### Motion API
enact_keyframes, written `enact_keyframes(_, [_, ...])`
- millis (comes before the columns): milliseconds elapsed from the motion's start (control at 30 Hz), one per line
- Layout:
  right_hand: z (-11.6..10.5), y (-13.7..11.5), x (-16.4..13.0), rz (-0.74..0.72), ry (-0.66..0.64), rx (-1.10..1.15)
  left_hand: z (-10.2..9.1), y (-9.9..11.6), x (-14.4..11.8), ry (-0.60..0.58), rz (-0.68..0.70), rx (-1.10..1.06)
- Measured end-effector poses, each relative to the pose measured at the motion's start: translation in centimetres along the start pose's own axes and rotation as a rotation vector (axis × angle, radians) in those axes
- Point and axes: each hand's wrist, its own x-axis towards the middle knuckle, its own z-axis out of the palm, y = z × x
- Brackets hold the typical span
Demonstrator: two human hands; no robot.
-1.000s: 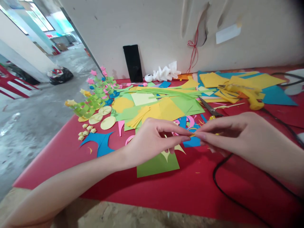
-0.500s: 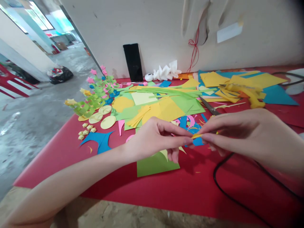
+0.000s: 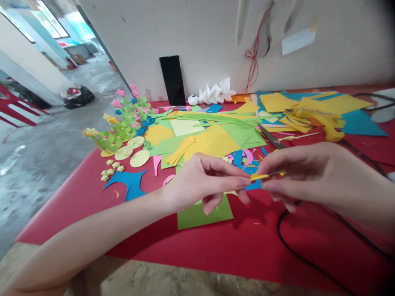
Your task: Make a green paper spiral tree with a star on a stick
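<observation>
Head view: red bench (image 3: pixel 256 246), cut paper (image 3: pixel 212 144) scattered across it.
Left hand (image 3: pixel 197 181): thumb and forefinger pinching a small yellow strip (image 3: pixel 260 177).
Right hand (image 3: pixel 311 172): thumb and forefinger parted at its other end; cannot tell if touching.
Yellow strip: above the bench, between both hands.

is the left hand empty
No, the left hand pinches one end of a small yellow paper strip.

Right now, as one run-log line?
left hand: pinching yellow strip | right hand: at its other end, contact unclear | red tabletop: green sheet
</observation>
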Motion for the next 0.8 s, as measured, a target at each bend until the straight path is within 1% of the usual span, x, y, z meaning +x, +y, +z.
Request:
enact_keyframes(100, [0.4,-0.1,0.0,0.006,0.020,-0.045,0.1,0.0,0.0,0.003,-0.006,0.010])
enact_keyframes(233, [0.5,-0.1,-0.2,-0.075,0.105,-0.178,0.2,0.2,0.0,-0.008,-0.025,0.006])
enact_keyframes(400, [0.3,0.0,-0.4,-0.175,0.142,-0.266,0.2,0.1,0.0,-0.056,-0.032,-0.032])
enact_keyframes(500, [0.2,0.0,-0.3,-0.195,0.150,-0.295,0.0,-0.1,0.1,-0.073,-0.038,-0.068])
enact_keyframes(600, [0.2,0.1,-0.2,-0.162,0.140,-0.266,-0.1,-0.3,0.3,-0.074,-0.052,-0.078])
enact_keyframes(700, [0.0,0.4,0.2,-0.091,0.066,-0.166,-0.2,-0.7,0.6,-0.049,-0.052,-0.055])
enact_keyframes(800, [-0.3,0.9,0.7,-0.043,0.011,-0.082,-0.3,-1.1,0.8,-0.003,-0.006,-0.044])
